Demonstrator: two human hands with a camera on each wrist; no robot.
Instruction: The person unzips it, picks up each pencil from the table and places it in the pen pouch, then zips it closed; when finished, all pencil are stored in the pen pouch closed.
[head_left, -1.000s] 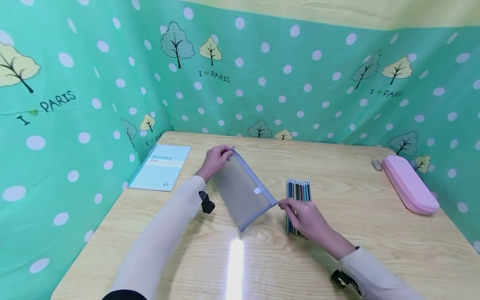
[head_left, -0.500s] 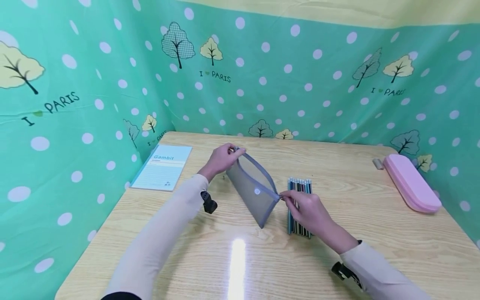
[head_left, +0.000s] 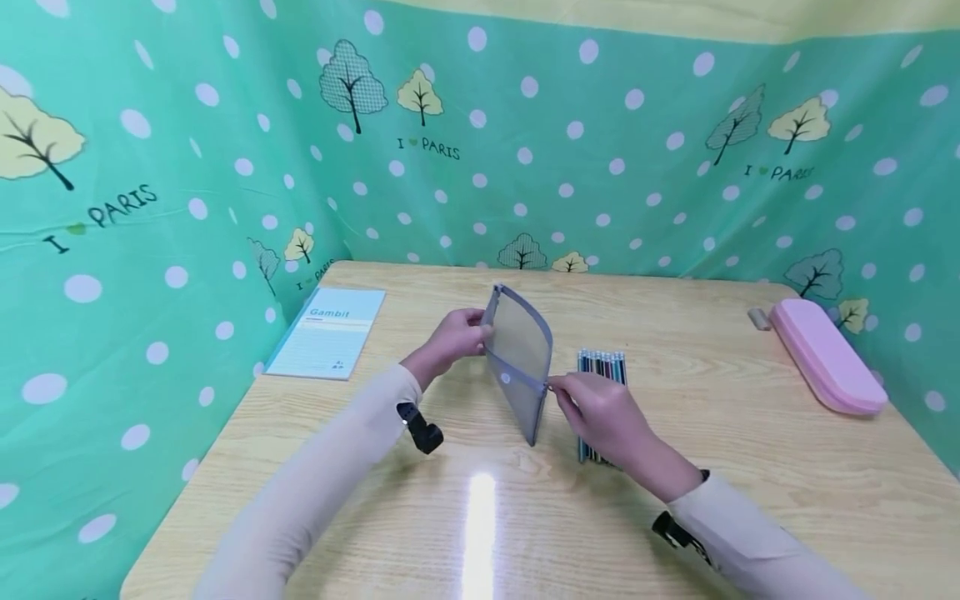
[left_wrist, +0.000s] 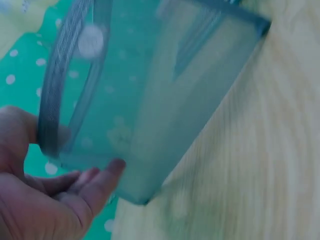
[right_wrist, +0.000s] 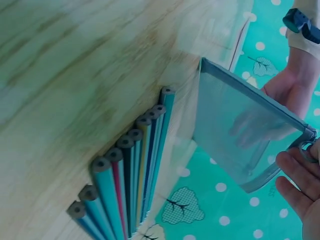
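Note:
A grey see-through zipper pouch [head_left: 517,367] is held up above the table, its mouth parted. My left hand [head_left: 457,340] grips its far left end, and in the left wrist view the thumb is at the zipper band with the fingers [left_wrist: 102,187] along the pouch's side. At the near corner my right hand [head_left: 603,412] pinches the zipper's end. Below and beside that hand lies a row of pencils [head_left: 602,367], partly hidden by it. In the right wrist view several pencils [right_wrist: 107,185] lie side by side, flat unsharpened ends showing.
A light blue notebook [head_left: 326,333] lies at the table's back left. On the right stand a pink pencil case [head_left: 825,354] and a small grey eraser-like block [head_left: 759,318]. A green patterned curtain [head_left: 637,150] hangs around the wooden table [head_left: 712,350].
The pouch has turned more upright and its mouth has opened. My left hand has moved right and lower along its end. My right hand keeps its pinch near the same place.

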